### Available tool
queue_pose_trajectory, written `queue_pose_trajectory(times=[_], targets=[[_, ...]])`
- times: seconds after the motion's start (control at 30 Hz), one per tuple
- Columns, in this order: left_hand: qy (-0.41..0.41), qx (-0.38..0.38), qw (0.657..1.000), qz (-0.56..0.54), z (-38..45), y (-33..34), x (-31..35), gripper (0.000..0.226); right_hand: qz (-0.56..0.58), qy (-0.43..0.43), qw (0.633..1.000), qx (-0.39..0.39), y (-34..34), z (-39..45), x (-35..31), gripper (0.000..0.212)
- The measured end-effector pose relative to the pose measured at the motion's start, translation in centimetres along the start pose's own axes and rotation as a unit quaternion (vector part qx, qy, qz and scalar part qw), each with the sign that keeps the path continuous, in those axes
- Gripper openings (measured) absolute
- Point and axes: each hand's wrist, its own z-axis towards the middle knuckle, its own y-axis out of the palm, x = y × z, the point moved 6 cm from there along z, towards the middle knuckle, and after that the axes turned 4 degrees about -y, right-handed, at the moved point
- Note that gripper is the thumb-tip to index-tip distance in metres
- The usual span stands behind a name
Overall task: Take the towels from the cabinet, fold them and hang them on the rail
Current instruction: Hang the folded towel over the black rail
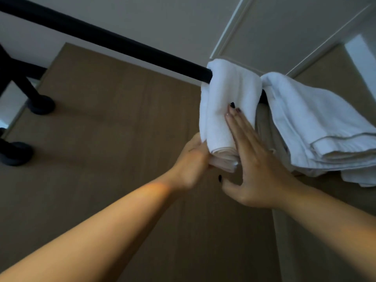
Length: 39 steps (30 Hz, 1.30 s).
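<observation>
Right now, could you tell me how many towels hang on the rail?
2: a narrow towel under both hands, and a wider towel to its right. Others may hang beyond the frame.

Brown wood-grain floor, pale wall, white panelled door, black stand feet at left

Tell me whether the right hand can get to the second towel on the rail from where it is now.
Probably yes. The right hand lies flat on the narrow folded towel, and the second towel hangs right beside it on the rail, with nothing between them.
</observation>
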Motion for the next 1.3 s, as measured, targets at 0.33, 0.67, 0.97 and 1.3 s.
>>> queue_pose_trajectory(times=[0.33,0.67,0.97,1.3], targets=[[-0.022,-0.006,0.999,0.037,1.4,-0.2,1.9,0.034,0.02,0.033,0.993,0.11,0.7,-2.5,-0.1,0.073],[-0.048,0.018,0.995,0.083,1.0,0.3,1.8,0.025,0.406,0.428,0.738,0.327,-0.2,-2.7,2.2,0.052],[-0.064,0.088,0.987,0.121,0.3,0.1,2.3,0.063,0.65,0.508,0.497,0.271,2.5,-1.7,2.1,0.025],[-0.084,0.146,0.969,0.181,-1.3,0.1,3.2,0.053,0.634,0.525,0.486,0.292,1.2,-2.9,2.3,0.036]])
